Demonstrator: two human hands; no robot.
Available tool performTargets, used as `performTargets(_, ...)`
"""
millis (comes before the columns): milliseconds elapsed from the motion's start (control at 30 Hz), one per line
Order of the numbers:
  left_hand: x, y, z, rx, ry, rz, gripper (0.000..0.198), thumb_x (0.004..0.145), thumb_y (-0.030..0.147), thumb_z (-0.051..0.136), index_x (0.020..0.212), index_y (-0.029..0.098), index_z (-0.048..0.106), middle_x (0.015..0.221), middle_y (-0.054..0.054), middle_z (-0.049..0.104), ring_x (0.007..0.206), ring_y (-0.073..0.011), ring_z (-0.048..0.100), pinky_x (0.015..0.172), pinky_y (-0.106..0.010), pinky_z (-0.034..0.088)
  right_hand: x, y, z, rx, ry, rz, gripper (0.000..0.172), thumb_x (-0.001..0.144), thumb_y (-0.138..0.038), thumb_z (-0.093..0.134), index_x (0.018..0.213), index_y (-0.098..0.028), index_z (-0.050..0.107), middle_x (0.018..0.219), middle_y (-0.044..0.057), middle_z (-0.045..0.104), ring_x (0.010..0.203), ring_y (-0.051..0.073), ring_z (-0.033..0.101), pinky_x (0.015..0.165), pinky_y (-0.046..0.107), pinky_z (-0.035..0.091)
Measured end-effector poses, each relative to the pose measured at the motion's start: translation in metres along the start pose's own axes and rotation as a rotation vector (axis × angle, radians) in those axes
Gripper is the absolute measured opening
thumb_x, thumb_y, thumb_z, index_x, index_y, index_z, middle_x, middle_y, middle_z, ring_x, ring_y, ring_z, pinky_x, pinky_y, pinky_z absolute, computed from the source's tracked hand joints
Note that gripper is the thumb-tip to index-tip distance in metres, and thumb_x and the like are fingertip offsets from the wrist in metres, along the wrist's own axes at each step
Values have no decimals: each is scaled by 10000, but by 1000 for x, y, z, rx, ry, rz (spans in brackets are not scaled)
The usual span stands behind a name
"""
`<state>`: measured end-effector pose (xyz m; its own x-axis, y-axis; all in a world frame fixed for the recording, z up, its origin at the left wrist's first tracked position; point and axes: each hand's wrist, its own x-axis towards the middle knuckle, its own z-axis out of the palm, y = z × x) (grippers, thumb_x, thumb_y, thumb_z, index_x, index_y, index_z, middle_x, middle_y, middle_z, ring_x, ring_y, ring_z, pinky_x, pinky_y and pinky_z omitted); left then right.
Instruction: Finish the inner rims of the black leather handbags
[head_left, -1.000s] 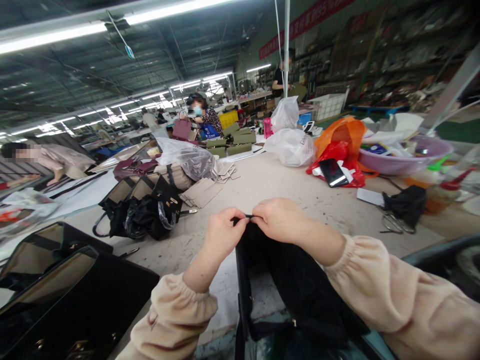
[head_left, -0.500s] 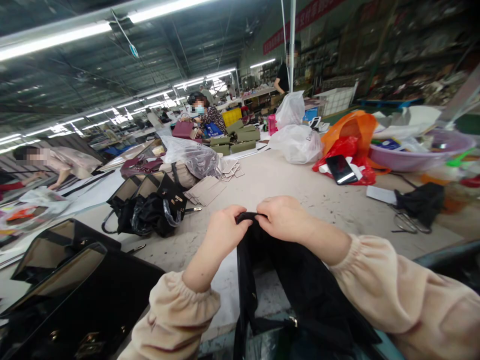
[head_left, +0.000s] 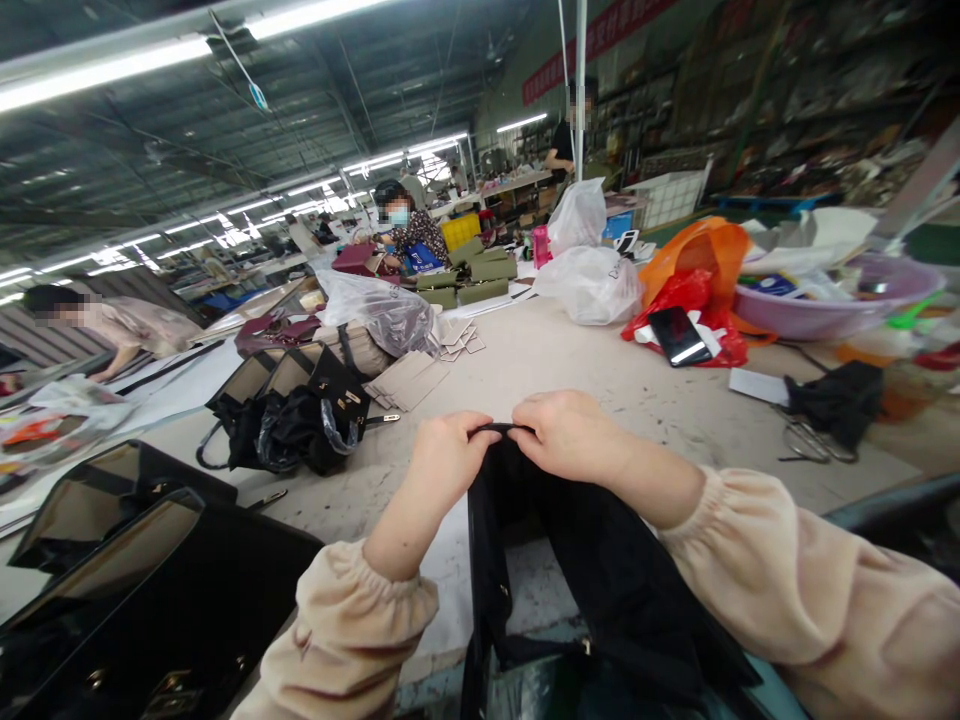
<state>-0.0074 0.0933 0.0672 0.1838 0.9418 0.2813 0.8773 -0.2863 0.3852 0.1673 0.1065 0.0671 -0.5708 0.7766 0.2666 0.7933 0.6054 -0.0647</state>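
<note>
A black handbag (head_left: pixel 600 580) lies open in front of me at the near edge of the worktable (head_left: pixel 555 370). My left hand (head_left: pixel 448 462) and my right hand (head_left: pixel 568 435) meet at the bag's far end, both with fingers closed. Between them they pinch a thin black strap or edge piece (head_left: pixel 501 428) of the bag. Both wrists wear beige cuffed sleeves.
Finished black bags (head_left: pixel 142 590) stand at the near left, another black bag with plastic wrap (head_left: pixel 300 420) behind them. A phone (head_left: pixel 677 335) lies on red plastic bags, scissors (head_left: pixel 814 445) and black cloth at the right. A pink basin (head_left: pixel 832 315) sits far right. Other people work at the back.
Both hands stay pinched on the black strap; the strap bowed up into a loop half a second ago and is drawn flatter now. The view shifted slightly.
</note>
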Motion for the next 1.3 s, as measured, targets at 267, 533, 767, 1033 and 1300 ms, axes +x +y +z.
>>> performTargets(267,3,3,-3,130,-68,75,187,765,213,613,916,236,721,909,-37,737,816,-206,679,758,-290,477,-1,2,1,-4,35,-16,260,877,-326,426,800,-193,636,831,45,676,765,189,619,627,287,366)
performTargets(533,2,-3,2,155,-5,116,159,792,236,584,853,238,730,839,-30,739,765,-186,670,715,-263,459,0,-1,-2,8,0,4,260,878,-319,426,811,-191,643,865,54,681,787,192,617,645,288,370)
performTargets(767,2,2,1,70,5,34,123,765,243,603,754,240,725,740,-2,730,668,-165,644,629,-257,430,1,0,-2,16,11,-17,251,861,-309,443,775,-198,651,822,46,682,756,182,608,624,279,358)
performTargets(1033,2,-6,-1,-55,-26,-58,80,719,223,619,700,217,697,677,18,697,628,-143,608,574,-241,399,6,-5,0,31,-21,-3,293,884,-343,412,820,-208,664,870,54,690,805,187,616,667,277,379)
performTargets(1300,1,-4,-8,-44,-89,-35,115,729,216,590,706,196,701,677,4,699,641,-150,611,583,-242,414,12,-15,-5,6,-65,-47,286,868,-317,423,785,-210,674,831,52,699,779,193,630,639,273,392)
